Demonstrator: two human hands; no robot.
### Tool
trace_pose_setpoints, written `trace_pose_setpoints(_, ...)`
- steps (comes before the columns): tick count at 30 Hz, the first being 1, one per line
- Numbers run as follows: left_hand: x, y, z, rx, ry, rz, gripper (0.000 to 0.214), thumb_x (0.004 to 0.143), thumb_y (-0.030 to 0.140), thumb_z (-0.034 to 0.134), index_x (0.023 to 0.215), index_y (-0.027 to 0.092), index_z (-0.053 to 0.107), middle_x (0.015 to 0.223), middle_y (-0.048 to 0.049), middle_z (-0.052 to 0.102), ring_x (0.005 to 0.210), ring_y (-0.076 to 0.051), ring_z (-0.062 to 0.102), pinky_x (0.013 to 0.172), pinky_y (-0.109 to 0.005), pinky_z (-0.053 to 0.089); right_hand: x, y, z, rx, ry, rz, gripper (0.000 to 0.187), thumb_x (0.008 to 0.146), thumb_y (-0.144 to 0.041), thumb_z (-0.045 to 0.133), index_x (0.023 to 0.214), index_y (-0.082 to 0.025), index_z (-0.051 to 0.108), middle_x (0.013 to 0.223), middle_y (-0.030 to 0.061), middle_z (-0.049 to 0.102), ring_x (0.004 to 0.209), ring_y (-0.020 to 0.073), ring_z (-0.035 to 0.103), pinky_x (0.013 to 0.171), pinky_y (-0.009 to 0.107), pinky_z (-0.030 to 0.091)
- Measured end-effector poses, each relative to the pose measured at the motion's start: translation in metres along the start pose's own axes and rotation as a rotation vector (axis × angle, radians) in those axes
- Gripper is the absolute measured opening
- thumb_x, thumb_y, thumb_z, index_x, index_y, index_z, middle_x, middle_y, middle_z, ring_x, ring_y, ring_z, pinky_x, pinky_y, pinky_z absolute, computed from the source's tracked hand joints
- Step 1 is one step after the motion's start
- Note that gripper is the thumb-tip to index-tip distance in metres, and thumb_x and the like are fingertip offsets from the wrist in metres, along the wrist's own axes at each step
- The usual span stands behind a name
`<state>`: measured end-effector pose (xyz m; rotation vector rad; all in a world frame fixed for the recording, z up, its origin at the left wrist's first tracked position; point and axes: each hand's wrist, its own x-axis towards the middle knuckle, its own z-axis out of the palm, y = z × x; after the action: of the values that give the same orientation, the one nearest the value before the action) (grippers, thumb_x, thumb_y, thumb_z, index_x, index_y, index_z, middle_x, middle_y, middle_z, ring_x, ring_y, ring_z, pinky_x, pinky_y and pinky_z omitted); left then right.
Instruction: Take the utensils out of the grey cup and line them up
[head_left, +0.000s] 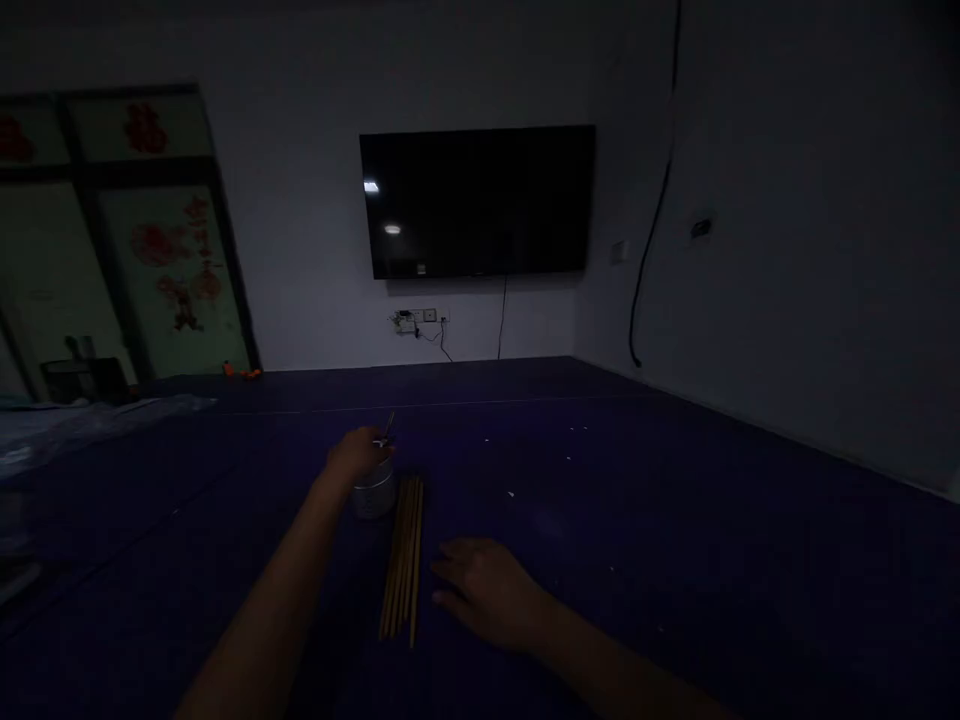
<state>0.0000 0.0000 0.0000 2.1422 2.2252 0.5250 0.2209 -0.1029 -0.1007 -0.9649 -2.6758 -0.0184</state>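
Note:
My left hand point(358, 455) is at the top of a small pale, round container point(374, 494), its fingers bent closed around something at the rim. A thin, shiny stick-like piece point(390, 424) pokes up beside those fingers; the dim light hides its kind. Just right of the container, a bundle of wooden chopsticks point(406, 560) lies lengthwise on the dark purple-blue surface point(600, 620). My right hand point(489, 592) rests low to the right of the chopsticks, apart from them. Its fingers are stretched and slightly spread, with nothing in them.
Small white scraps point(511, 493) dot the surface. Crumpled clear plastic point(82, 425) lies at the left, and small orange objects point(250, 374) sit by the far wall. A television point(480, 205) hangs there above sockets, and a black cable point(651, 245) dangles at the right.

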Motion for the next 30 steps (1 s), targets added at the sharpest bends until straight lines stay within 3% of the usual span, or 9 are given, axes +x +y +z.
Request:
trace_pose_setpoints(13, 0.003, 0.000, 0.003, -0.010, 0.007, 0.007, 0.023, 0.078, 0.028, 0.055, 0.092, 0.019, 0.071, 0.084, -0.0085, 0.072, 0.081, -0.019, 0.067, 0.057, -0.021, 0.039, -0.004, 0.001, 0.002, 0.046, -0.009, 0.013, 0.034, 0.091, -0.035, 0.044, 0.116, -0.018, 0.060, 0.125, 0.0129, 0.058, 0.116, 0.0249, 0.053, 0.096, 0.038, 0.041)
trace_pose_setpoints(22, 0.005, 0.000, 0.007, -0.045, 0.062, 0.021, 0.028, 0.079, 0.027, 0.055, 0.104, 0.021, 0.068, 0.099, -0.0094, 0.071, 0.090, -0.020, 0.066, 0.062, -0.021, 0.041, -0.005, 0.005, 0.009, 0.060, -0.003, 0.043, 0.033, 0.090, -0.036, 0.046, 0.116, -0.021, 0.060, 0.128, 0.0105, 0.056, 0.116, 0.0254, 0.052, 0.095, 0.038, 0.042)
trace_pose_setpoints(30, 0.001, 0.003, 0.003, -0.040, 0.103, 0.068, 0.023, 0.082, 0.022, 0.051, 0.095, 0.021, 0.070, 0.090, -0.0079, 0.072, 0.085, -0.019, 0.066, 0.065, -0.021, 0.042, -0.005, 0.004, 0.008, 0.075, 0.002, 0.039, 0.033, 0.089, -0.035, 0.047, 0.117, -0.022, 0.060, 0.127, 0.0097, 0.057, 0.116, 0.0251, 0.052, 0.096, 0.037, 0.041)
